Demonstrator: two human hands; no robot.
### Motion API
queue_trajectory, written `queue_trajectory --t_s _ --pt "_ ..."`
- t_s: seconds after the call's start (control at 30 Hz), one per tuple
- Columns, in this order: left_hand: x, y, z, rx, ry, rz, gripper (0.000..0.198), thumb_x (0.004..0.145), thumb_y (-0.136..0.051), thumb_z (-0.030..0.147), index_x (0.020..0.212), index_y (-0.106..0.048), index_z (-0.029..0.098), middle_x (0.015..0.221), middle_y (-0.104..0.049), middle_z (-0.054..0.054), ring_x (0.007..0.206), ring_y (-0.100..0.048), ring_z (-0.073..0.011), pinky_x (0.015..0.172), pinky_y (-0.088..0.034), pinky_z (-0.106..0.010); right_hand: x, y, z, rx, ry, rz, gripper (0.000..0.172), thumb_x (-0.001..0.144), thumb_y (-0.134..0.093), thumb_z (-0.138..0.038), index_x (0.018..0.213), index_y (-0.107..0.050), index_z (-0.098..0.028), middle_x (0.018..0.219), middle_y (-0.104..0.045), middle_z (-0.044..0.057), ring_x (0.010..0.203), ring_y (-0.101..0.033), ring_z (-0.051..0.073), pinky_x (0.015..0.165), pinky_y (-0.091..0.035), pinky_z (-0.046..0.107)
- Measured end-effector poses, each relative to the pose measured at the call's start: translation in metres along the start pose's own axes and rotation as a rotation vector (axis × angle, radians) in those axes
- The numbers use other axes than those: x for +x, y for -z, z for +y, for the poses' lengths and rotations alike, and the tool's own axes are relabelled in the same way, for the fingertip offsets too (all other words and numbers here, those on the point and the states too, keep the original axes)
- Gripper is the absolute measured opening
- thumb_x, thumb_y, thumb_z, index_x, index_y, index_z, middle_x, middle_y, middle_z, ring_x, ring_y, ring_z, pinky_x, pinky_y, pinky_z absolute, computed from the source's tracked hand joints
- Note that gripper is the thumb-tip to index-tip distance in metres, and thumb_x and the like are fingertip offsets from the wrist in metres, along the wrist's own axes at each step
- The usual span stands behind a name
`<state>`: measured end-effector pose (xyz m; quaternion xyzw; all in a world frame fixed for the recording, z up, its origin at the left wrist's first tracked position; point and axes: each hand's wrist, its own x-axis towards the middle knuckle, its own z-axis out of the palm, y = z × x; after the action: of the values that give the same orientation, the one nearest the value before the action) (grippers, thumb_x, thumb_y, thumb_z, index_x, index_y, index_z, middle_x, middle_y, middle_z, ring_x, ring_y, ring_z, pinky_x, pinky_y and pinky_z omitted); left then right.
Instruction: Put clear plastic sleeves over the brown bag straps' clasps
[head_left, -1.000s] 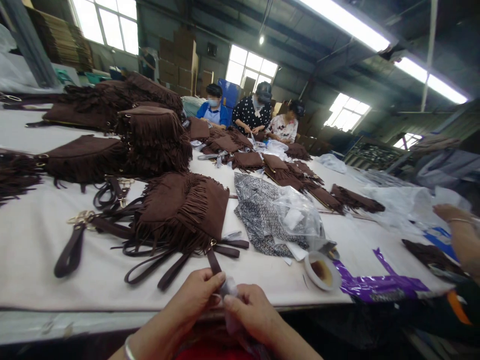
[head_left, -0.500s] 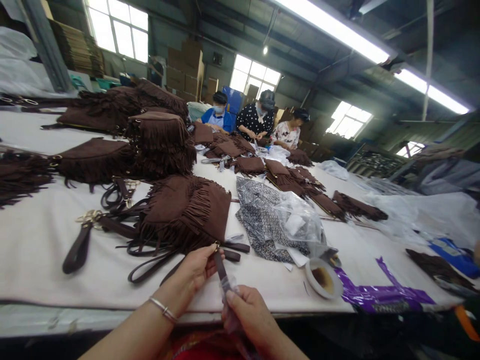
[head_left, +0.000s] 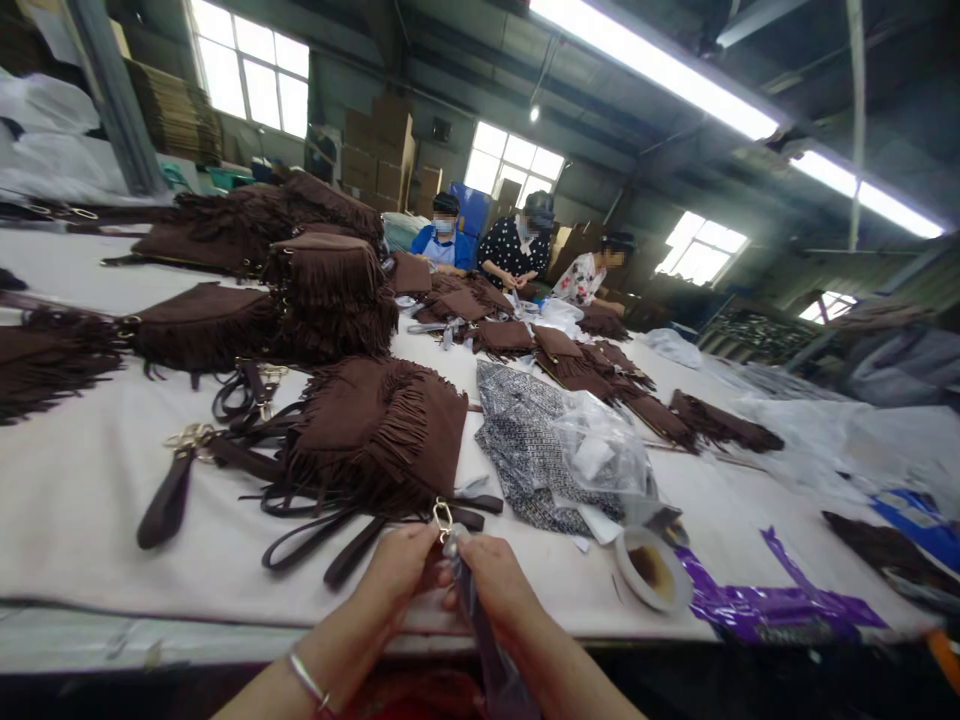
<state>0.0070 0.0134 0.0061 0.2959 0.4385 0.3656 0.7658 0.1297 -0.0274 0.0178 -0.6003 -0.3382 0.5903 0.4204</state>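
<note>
A dark brown wrist strap (head_left: 487, 645), partly wrapped in clear plastic, hangs toward me over the table's front edge. My right hand (head_left: 501, 590) is closed around its upper part, thumb on top. My left hand (head_left: 397, 570) pinches the strap's end beside a gold metal clasp (head_left: 442, 516), which sticks up above the fingertips. The two hands nearly touch. Just beyond them lies a brown fringed bag (head_left: 375, 420). Several loose straps lie by it, one with a gold clasp and dark loop (head_left: 165, 500).
Stacked fringed bags (head_left: 330, 290) stand at the left. Black-and-white woven fabric (head_left: 525, 450) under clear plastic lies right of centre. A cup of brown liquid (head_left: 654, 570) and purple packaging (head_left: 780, 600) sit near the front edge. Co-workers (head_left: 517, 250) work across the table.
My hands have come together at the strap's upper end, the right moving up along it. The gold clasp now shows above my fingers. The view has shifted slightly.
</note>
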Motion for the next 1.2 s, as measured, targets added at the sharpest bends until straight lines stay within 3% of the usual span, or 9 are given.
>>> queue_trajectory --t_s 0.13,0.27,0.4,0.57,0.7,0.83,0.93,1.07,1.2 --pt "0.016 0.006 0.016 -0.064 0.045 0.112 0.033 0.067 -0.074 0.040 0.080 -0.060 0.014 0.081 -0.069 -0.009 0.068 -0.065 -0.0157 0.060 -0.049 -0.026 -0.005 0.000 0.006 0.024 -0.005 0.015 0.054 0.074 -0.054 -0.066 0.077 -0.055 -0.012 0.062 -0.068 0.008 0.037 -0.054 0.011 0.036 -0.028 0.018" --pt "0.029 0.000 0.022 -0.042 -0.026 0.114 0.031 0.061 -0.079 0.036 0.072 -0.062 0.012 0.066 -0.066 -0.004 0.058 -0.059 -0.0118 0.057 -0.045 -0.023 -0.008 -0.001 0.006 -0.011 0.008 0.072 0.059 0.074 -0.052 -0.071 0.077 -0.056 -0.012 0.064 -0.069 0.009 0.034 -0.051 0.010 0.034 -0.028 0.018" --pt "0.026 -0.006 0.018 -0.026 -0.099 0.073 0.032 0.056 -0.081 0.036 0.068 -0.064 0.011 0.065 -0.065 -0.003 0.059 -0.058 -0.0117 0.058 -0.045 -0.022 -0.004 -0.002 0.002 -0.037 0.041 0.164 0.061 0.073 -0.051 -0.073 0.075 -0.057 -0.012 0.066 -0.069 0.011 0.036 -0.053 0.011 0.035 -0.035 0.020" --pt "0.014 -0.011 0.006 0.024 -0.113 0.060 0.040 0.056 -0.081 0.045 0.072 -0.065 0.012 0.055 -0.059 -0.001 0.044 -0.050 -0.0112 0.042 -0.036 -0.023 0.015 -0.010 -0.007 0.023 0.083 0.169 0.050 0.077 -0.053 -0.061 0.072 -0.060 -0.012 0.055 -0.063 0.007 0.037 -0.053 0.013 0.036 -0.039 0.023" --pt "0.010 -0.006 0.002 0.092 -0.129 0.018 0.046 0.060 -0.075 0.056 0.071 -0.063 0.013 0.047 -0.049 0.004 0.038 -0.044 -0.0101 0.040 -0.034 -0.023 0.024 -0.015 -0.008 0.118 0.101 0.136 0.047 0.077 -0.053 -0.059 0.068 -0.059 -0.014 0.046 -0.056 0.004 0.037 -0.052 0.015 0.037 -0.040 0.024" --pt "0.013 0.003 0.009 0.327 -0.227 -0.072 0.040 0.067 -0.070 0.053 0.075 -0.067 0.014 0.058 -0.060 -0.001 0.049 -0.053 -0.0147 0.048 -0.041 -0.026 0.024 -0.014 -0.003 0.165 0.088 0.132 0.050 0.075 -0.055 -0.064 0.072 -0.058 -0.015 0.048 -0.057 0.003 0.035 -0.050 0.013 0.036 -0.037 0.023" --pt "0.019 0.006 0.013 0.569 -0.371 0.007 0.027 0.071 -0.066 0.041 0.074 -0.071 0.015 0.068 -0.069 -0.006 0.064 -0.061 -0.0203 0.060 -0.045 -0.027 0.024 -0.010 0.001 0.187 0.070 0.116 0.052 0.075 -0.056 -0.066 0.075 -0.059 -0.014 0.052 -0.058 0.003 0.034 -0.049 0.011 0.037 -0.038 0.022" --pt "0.022 0.010 0.013 0.715 -0.474 0.093 0.024 0.075 -0.058 0.039 0.072 -0.071 0.019 0.069 -0.071 -0.005 0.070 -0.064 -0.0241 0.067 -0.047 -0.030 0.028 -0.006 0.005 0.275 0.025 0.094 0.052 0.081 -0.049 -0.062 0.077 -0.061 -0.012 0.057 -0.060 0.006 0.037 -0.051 0.012 0.041 -0.042 0.025" --pt "0.024 0.013 0.016 0.802 -0.514 0.181 0.019 0.068 -0.059 0.041 0.073 -0.072 0.029 0.080 -0.075 -0.002 0.082 -0.068 -0.0279 0.078 -0.051 -0.033 0.033 -0.007 -0.006 0.376 0.043 -0.001 0.040 0.083 -0.051 -0.050 0.073 -0.061 -0.013 0.059 -0.061 0.006 0.046 -0.056 0.015 0.047 -0.045 0.027"
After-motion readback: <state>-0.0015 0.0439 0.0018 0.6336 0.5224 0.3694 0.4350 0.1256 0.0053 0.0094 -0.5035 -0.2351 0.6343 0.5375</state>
